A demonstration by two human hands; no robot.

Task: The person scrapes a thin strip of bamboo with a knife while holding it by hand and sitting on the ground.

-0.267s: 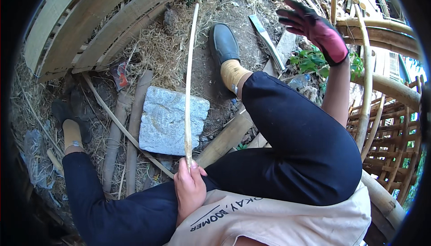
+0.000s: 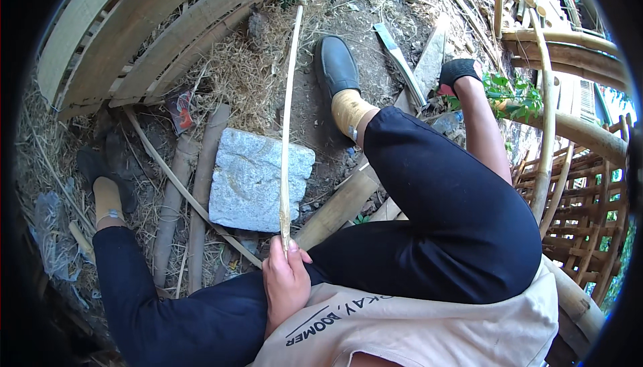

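Note:
My bare left hand is closed round the near end of a long, thin bamboo strip. The strip runs away from me over a rough grey stone block and up to the far edge of view. On the right, my right hand, in a black and pink glove, is low beyond my bent knee, beside green leaves. Its fingers are turned away and hidden. To its left lies a long, flat tool with a grey, blade-like far end. The right hand appears apart from that tool.
A slatted bamboo panel curves across the far left. Bamboo poles lie left of the stone. At right stand a bamboo frame and a woven basket-like lattice. Dry straw and a clear plastic bag lie on the ground.
My right hand has dropped from a raised, spread-finger pose, moving down and slightly left, and turned so its fingers are hidden. My left hand and the strip have barely shifted.

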